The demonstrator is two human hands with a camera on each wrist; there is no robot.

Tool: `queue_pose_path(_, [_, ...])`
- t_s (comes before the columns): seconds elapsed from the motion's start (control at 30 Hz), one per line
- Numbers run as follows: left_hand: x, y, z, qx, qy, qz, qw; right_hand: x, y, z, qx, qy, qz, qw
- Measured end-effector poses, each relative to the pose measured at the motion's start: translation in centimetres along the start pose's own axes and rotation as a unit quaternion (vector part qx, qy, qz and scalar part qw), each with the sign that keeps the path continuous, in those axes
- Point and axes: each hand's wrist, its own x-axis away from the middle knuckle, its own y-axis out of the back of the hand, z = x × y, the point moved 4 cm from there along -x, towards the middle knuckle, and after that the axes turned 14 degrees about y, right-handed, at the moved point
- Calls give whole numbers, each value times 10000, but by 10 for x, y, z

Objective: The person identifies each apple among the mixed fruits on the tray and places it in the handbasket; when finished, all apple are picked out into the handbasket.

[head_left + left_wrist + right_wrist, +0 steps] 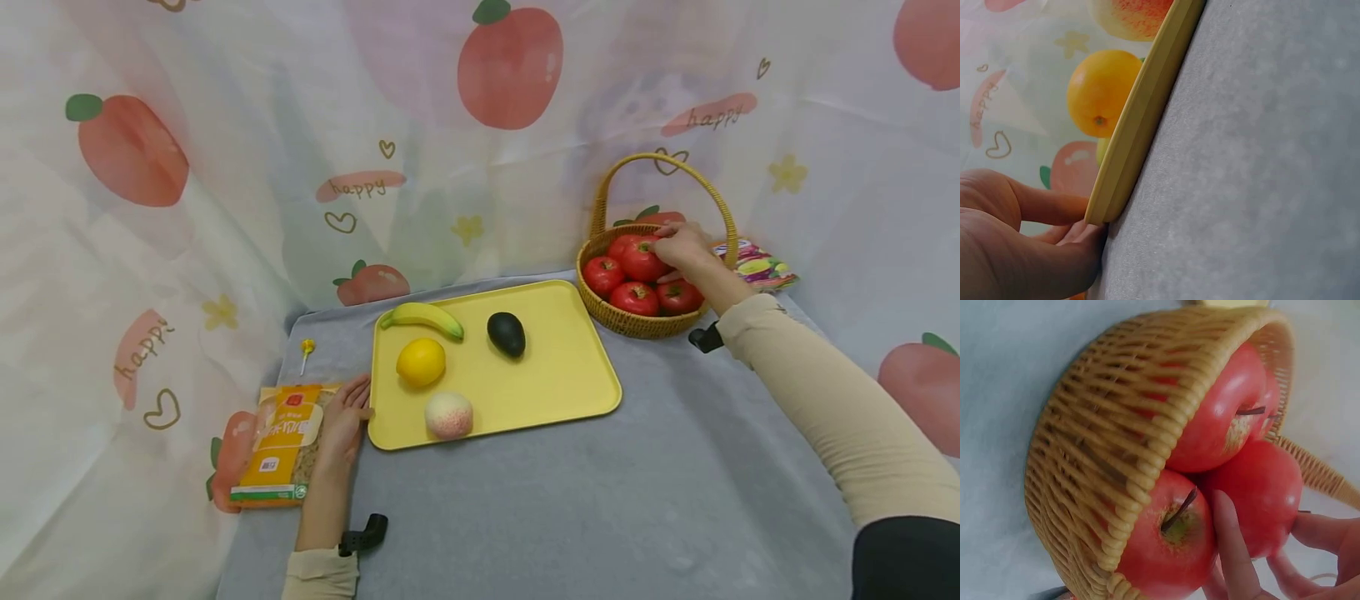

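Observation:
In the head view my right hand (pixel 686 250) reaches under the handle of a wicker basket (pixel 641 327) holding several red apples. Its fingers and thumb curl round an apple (pixel 1260 494) on top of the pile, as the right wrist view shows. My left hand (pixel 347 425) pinches the left rim of a yellow tray (pixel 562 367) between thumb and fingers. On that tray lie a banana (pixel 423 318), a yellow lemon (pixel 421 362), a dark avocado (pixel 507 334) and a pale peach (pixel 449 416). The tray looks flat on the cloth.
Left of the tray lies an orange food bag (pixel 281 446), partly behind my left hand. A lollipop (pixel 307 348) lies above the bag. Behind the basket's right side sits a colourful packet (pixel 761 265). A printed curtain (pixel 420 100) hangs round the grey-covered table (pixel 600 517).

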Motion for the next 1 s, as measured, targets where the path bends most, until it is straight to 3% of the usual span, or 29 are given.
queue_pose_path(0.3, [-2,-1,1,-19,41,-45,10000,8,3,-2,565,210,-328,9976])
queue_pose_path(0.5, [-5,-4,0,-111,94,-14,9999,21,2,14,1534,887,-592,9824])
queue_pose_path(0.77, [-1,1,-10,-229,135,128,9996,38,-14,29,1273,1397,-959,9773])
queue_pose_path(1.0, [18,2,-39,-873,-24,-107,9961,54,-22,42,991,2032,-1339,9649])
